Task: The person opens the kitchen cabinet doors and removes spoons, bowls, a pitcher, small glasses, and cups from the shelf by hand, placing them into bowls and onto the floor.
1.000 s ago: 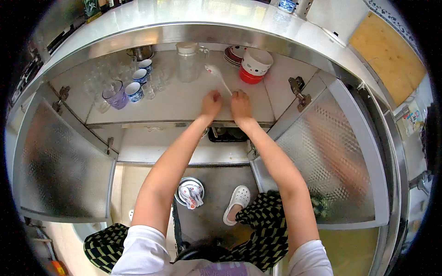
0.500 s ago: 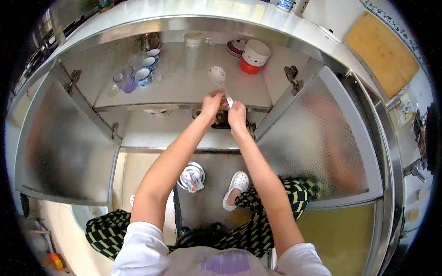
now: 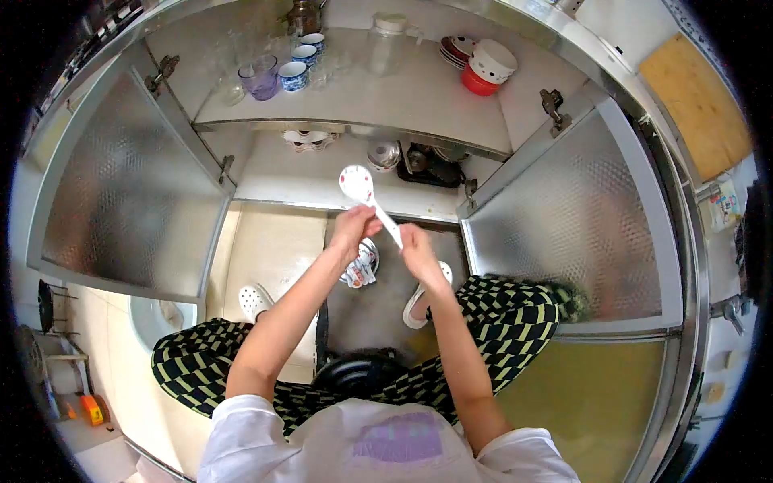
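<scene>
A long white ladle with red spots on its bowl (image 3: pixel 357 184) is held in front of the open cabinet, bowl up and to the left. My right hand (image 3: pixel 418 248) is closed round the end of its handle. At the middle of the handle, just below the bowl, is my left hand (image 3: pixel 356 228), its fingers closed against it. Beneath my hands, partly covered by them, patterned white spoons (image 3: pixel 358 276) lie in a bowl on the floor.
The upper shelf (image 3: pixel 419 105) bears blue-and-white cups (image 3: pixel 294 76), a purple glass (image 3: pixel 259 78), a jug (image 3: pixel 387 45) and stacked bowls (image 3: pixel 493 63). Below are a black tray (image 3: pixel 431 167) and metal bowls (image 3: pixel 384 154). Frosted doors stand open at left (image 3: pixel 129 185) and right (image 3: pixel 576 217).
Both hands have come away from the upper shelf with the ladle, down and toward my body. My view has tilted lower, showing more of the lower shelf and the floor.
</scene>
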Demonstrator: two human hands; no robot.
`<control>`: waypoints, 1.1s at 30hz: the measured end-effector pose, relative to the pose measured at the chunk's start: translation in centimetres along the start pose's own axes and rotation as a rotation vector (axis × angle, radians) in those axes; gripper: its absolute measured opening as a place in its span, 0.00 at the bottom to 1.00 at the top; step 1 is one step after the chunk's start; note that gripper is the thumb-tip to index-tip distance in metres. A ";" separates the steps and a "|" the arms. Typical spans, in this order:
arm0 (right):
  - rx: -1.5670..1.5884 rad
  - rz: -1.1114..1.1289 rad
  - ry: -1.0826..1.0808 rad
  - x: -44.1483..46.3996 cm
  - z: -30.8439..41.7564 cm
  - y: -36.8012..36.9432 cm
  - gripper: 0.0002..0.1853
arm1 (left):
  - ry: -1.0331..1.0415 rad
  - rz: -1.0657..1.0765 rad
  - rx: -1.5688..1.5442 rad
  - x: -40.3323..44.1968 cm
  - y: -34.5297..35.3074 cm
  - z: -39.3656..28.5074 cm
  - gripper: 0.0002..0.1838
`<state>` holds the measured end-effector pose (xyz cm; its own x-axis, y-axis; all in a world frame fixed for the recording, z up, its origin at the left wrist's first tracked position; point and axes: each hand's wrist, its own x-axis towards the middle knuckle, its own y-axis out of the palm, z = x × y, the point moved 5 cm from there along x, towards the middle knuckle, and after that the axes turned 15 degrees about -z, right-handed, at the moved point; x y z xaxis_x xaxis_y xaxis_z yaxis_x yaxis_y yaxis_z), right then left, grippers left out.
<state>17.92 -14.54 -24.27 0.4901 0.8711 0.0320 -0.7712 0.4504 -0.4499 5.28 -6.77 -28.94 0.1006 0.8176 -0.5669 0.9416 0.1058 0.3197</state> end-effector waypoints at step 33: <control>-0.429 0.212 0.430 -4.9 -22.8 12.7 0.12 | 0.119 -0.238 0.891 7.7 -9.7 19.2 0.10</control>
<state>14.96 -17.49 -50.46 0.5330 0.7359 -0.4175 -0.6819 0.0815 -0.7269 3.11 -12.38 -50.96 -0.1144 0.8883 -0.4448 0.8373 -0.1548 -0.5244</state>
